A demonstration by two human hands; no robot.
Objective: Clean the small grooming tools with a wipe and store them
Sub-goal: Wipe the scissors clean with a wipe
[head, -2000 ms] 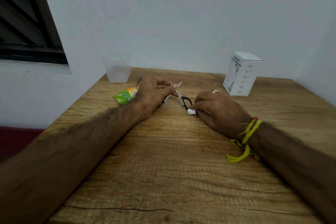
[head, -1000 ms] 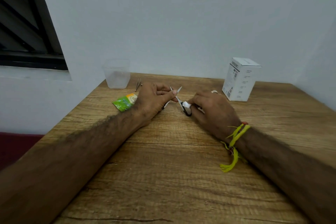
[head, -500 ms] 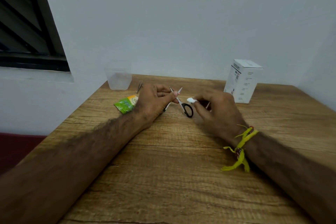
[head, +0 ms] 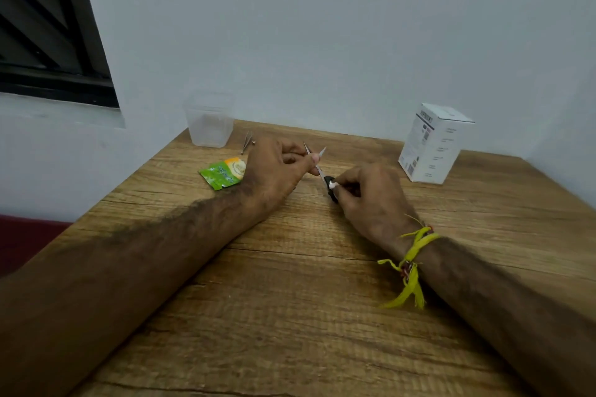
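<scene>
My left hand (head: 277, 171) pinches the small scissors (head: 317, 167) near the blades, which stand apart and point away from me. Their black handle (head: 330, 192) lies against the table. My right hand (head: 371, 196) pinches a small white wipe (head: 332, 184) and presses it onto the black handle. A pair of metal tweezers (head: 246, 142) lies on the table behind my left hand. A clear plastic container (head: 209, 126) stands at the back left corner.
A torn green and orange wipe sachet (head: 224, 172) lies left of my left hand. A white cardboard box (head: 433, 143) stands at the back right. The wooden table (head: 290, 300) meets the wall at its far edge.
My right hand has brought the wipe from above the scissors back down onto the black handle. My left hand keeps its hold on the scissors.
</scene>
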